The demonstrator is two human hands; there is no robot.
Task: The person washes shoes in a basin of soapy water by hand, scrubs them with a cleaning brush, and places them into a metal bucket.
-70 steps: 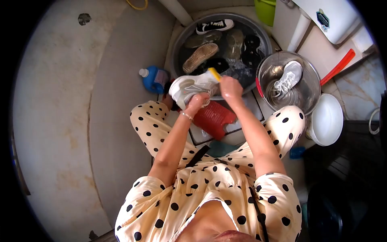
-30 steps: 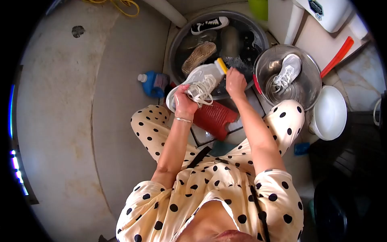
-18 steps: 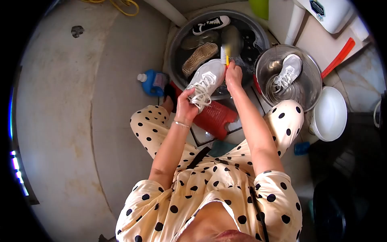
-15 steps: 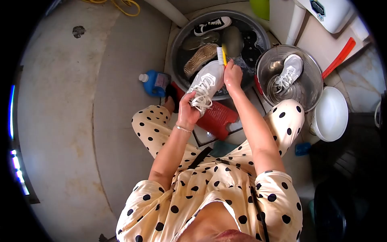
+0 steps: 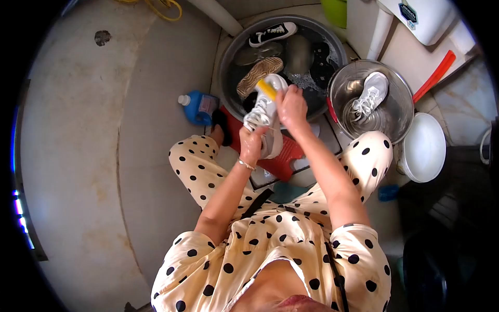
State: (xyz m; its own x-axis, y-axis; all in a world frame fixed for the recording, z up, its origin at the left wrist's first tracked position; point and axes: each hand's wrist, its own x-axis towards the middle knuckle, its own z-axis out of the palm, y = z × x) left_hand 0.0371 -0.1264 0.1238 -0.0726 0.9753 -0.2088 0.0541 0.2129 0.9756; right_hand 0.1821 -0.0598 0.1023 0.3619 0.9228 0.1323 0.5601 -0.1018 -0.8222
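My left hand (image 5: 251, 145) grips a wet white sneaker (image 5: 272, 141) at its side, close to the laces. The toe points up toward the large grey basin (image 5: 224, 77). In my right hand (image 5: 292, 108) is a yellow-backed brush (image 5: 266, 89), held over the front of the sneaker; its bristles are blurred. Beneath the sneaker lies a red ridged washboard (image 5: 284, 158), partly covered by it. Dark water fills the basin, with a black-and-white shoe (image 5: 273, 34), a tan sole (image 5: 260, 76) and several other shoes in it.
A metal pot (image 5: 343, 122) to the right holds another light sneaker (image 5: 371, 96). Beside it stand a white bowl (image 5: 424, 148) and a red handle-like bar (image 5: 435, 77). A blue bottle (image 5: 199, 107) is left of the basin. Behind are a green bucket (image 5: 335, 12) and a white pipe (image 5: 381, 34).
The sneaker has turned in my left hand, showing more of its right side, and sits more upright. My right hand and the brush have moved lower, with the brush now across the shoe's front.
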